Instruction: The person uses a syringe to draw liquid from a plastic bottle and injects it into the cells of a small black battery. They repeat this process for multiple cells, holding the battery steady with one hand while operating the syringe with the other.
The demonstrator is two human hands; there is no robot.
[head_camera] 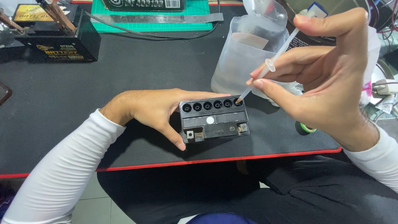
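A small black battery (214,120) stands on a black mat (124,66), its top row of several round filler holes uncovered. My left hand (157,110) cups its left side, thumb along the front and fingers behind. My right hand (327,79) grips a thin clear syringe (273,60) between the fingers, thumb on the plunger end. The syringe slants down to the left and its tip sits in the rightmost filler hole.
A translucent plastic jug (248,54) of liquid stands just behind the battery. A second black battery (58,39) with clips on it sits at the far left. A green cutting mat (153,18) with a steel ruler lies at the back. A green tape roll (305,128) lies under my right wrist.
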